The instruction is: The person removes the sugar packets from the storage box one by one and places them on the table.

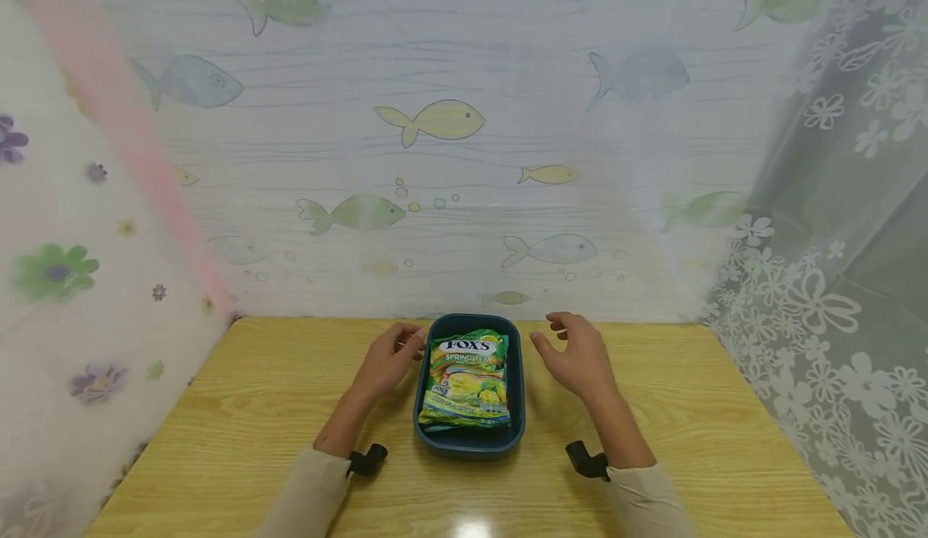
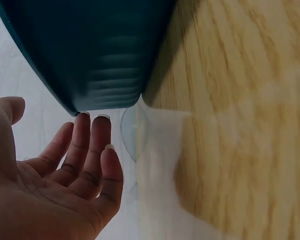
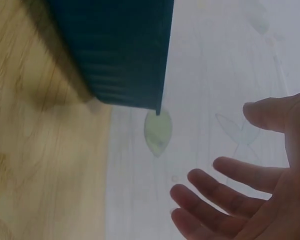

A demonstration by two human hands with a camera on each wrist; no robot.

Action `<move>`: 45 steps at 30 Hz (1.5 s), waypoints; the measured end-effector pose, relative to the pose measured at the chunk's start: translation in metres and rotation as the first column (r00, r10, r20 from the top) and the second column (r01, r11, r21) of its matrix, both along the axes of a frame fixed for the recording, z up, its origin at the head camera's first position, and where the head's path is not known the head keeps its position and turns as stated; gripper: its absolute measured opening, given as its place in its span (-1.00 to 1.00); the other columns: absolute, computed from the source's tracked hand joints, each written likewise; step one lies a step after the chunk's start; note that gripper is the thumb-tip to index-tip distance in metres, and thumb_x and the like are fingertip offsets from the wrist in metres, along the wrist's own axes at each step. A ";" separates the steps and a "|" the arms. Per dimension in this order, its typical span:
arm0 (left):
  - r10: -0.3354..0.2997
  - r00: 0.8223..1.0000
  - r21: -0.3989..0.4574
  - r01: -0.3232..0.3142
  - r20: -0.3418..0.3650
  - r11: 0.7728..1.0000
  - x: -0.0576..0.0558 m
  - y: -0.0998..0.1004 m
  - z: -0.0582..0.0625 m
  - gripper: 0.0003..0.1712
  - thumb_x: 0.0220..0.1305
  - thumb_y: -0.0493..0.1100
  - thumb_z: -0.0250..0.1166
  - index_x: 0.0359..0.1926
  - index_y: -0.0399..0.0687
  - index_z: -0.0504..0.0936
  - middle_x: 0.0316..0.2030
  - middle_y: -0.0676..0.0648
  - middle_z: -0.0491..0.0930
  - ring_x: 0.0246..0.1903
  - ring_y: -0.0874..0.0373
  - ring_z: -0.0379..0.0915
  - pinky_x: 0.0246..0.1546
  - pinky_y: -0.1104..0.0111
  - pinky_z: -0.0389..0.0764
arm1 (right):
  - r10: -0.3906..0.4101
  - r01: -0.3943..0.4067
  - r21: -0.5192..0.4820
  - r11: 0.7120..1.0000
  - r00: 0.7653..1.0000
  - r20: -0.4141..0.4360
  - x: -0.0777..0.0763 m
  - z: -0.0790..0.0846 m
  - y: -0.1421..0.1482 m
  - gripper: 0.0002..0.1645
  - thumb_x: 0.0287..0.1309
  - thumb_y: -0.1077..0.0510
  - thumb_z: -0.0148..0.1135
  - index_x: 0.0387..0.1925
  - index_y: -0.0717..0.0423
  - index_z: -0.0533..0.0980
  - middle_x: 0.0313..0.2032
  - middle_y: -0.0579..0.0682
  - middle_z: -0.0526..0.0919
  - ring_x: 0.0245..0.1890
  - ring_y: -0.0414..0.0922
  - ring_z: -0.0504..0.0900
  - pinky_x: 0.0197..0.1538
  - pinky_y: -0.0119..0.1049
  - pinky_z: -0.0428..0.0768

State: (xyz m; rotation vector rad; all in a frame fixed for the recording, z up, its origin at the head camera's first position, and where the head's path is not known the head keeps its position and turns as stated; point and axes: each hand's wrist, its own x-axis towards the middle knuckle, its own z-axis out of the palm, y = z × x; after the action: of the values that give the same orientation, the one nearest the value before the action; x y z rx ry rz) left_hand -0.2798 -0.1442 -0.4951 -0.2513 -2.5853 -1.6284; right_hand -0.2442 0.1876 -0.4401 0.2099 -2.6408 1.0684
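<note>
A dark teal plastic bin (image 1: 471, 446) stands on the wooden table, its ribbed wall (image 2: 115, 65) showing in the left wrist view. Inside it lie green Fox's Spring Tea candy bags (image 1: 467, 381), stacked; how many is hidden. My left hand (image 1: 390, 357) is beside the bin's left rim, fingers loosely bent and holding nothing; whether the fingertips touch the wall I cannot tell. On the right, my right hand (image 1: 576, 354) hovers apart from the bin (image 3: 120, 55), thumb and fingers spread, with nothing in the palm.
The wooden table (image 1: 290, 409) reaches to a pale curtain printed with fish (image 1: 449, 119) close behind the bin. A flowered sheet (image 1: 58, 272) hangs at the left, and a white floral lace sheet (image 1: 819, 312) at the right. Black wrist mounts (image 1: 370, 459) sit at both cuffs.
</note>
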 end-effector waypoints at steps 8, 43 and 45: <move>-0.006 1.000 0.020 0.006 0.006 1.000 -0.004 0.006 -0.002 -0.45 0.61 0.23 0.15 0.29 -0.06 0.60 -0.05 -0.10 0.71 -0.18 0.08 0.70 -0.12 0.17 0.68 | 0.030 -0.030 -0.010 1.000 1.000 -0.010 -0.003 0.003 -0.015 -0.41 0.40 -0.01 0.37 0.29 0.27 0.56 0.12 0.25 0.67 0.08 0.22 0.68 0.16 0.15 0.65; -0.044 0.994 0.173 0.026 0.104 0.985 -0.002 0.010 -0.007 -0.58 0.57 -0.19 0.18 0.35 -0.19 0.52 -0.29 -0.15 0.64 -0.47 0.06 0.50 -0.41 0.29 0.57 | 0.091 -0.098 0.034 0.995 0.981 0.172 0.008 0.008 -0.067 -0.56 0.41 0.10 0.32 0.09 0.41 0.64 -0.40 0.08 0.68 -0.49 -0.10 0.57 -0.36 -0.17 0.60; -0.057 0.993 0.186 0.037 0.105 0.982 -0.002 0.010 -0.006 -0.57 0.57 -0.20 0.18 0.36 -0.21 0.51 -0.29 -0.16 0.63 -0.51 0.06 0.48 -0.45 0.29 0.57 | 0.096 -0.105 0.037 0.994 0.978 0.186 0.008 0.009 -0.068 -0.56 0.41 0.10 0.31 0.08 0.42 0.64 -0.46 0.05 0.62 -0.56 -0.13 0.48 -0.42 -0.22 0.51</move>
State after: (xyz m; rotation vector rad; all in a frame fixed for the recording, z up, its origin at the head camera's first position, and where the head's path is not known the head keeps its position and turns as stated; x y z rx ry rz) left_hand -0.2816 -0.1343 -0.5013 -0.2174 -2.4993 -1.9358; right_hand -0.2358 0.1198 -0.4315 0.2695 -2.8497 1.1070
